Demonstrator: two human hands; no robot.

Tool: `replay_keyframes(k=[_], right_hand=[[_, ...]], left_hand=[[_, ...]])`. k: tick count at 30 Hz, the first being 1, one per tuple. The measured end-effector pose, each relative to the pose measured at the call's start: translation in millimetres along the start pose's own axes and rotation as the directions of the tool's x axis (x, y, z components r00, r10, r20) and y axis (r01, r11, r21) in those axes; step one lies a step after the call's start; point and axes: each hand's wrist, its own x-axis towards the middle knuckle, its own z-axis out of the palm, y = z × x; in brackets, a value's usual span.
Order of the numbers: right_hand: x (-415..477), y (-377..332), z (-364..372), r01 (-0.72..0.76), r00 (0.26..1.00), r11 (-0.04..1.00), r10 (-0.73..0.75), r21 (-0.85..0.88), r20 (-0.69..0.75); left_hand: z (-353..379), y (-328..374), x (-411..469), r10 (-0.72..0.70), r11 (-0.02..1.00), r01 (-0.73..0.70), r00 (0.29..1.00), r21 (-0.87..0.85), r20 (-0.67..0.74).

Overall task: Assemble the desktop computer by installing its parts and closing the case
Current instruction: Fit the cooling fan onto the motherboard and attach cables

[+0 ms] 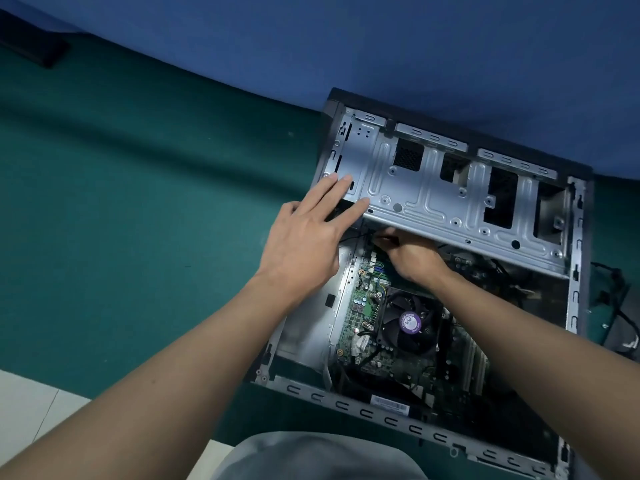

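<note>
An open desktop case (381, 415) lies on its side on a green mat. Inside sits the green motherboard (367, 306) with a black CPU fan (410, 323) carrying a purple sticker. A silver metal drive cage (433, 188) is tilted up over the far half of the case. My left hand (304, 237) lies with straight fingers on the cage's left end. My right hand (412, 254) reaches under the cage edge at the top of the motherboard, its fingers pinching a thin black cable (353, 237); the fingertips are partly hidden.
A blue wall (381, 46) or panel rises behind the case. Black cables and a dark part (616, 306) lie on the mat to the right of the case. A dark block (34, 46) sits far left. White floor tile (27, 410) shows bottom left, grey cloth (311, 459) at the bottom.
</note>
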Motion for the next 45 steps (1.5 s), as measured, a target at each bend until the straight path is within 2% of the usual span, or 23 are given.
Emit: replay_keyframes(k=[7, 19, 31, 34, 45], right_hand=[[1.4, 0.3, 0.8, 0.085, 0.996, 0.996, -0.084, -0.03, 0.038], [-4.7, -8.7, -2.8, 0.107, 0.993, 0.987, -0.101, -0.119, 0.054], [-0.4, -29.9, -12.8, 0.038, 0.987, 0.977, -0.004, -0.212, 0.158], [-2.5, -34.5, -17.3, -0.032, 0.961, 0.982, 0.082, -0.187, 0.265], [-5.0, -44.5, -22.8, -0.085, 0.941, 0.99, 0.117, -0.113, 0.317]], left_hand=[[-0.9, 1.0, 0.2, -0.003, 1.0, 0.003, 1.0, -0.014, -0.015], [-1.1, 1.9, 0.1, -0.005, 1.0, 0.005, 1.0, -0.01, -0.019], [-1.4, 1.6, 0.1, -0.008, 1.0, 0.008, 1.0, -0.007, -0.013], [-1.4, 1.6, 0.0, -0.009, 1.0, 0.009, 1.0, -0.006, -0.011], [-0.2, 1.4, 0.3, -0.005, 1.0, 0.005, 1.0, 0.0, -0.013]])
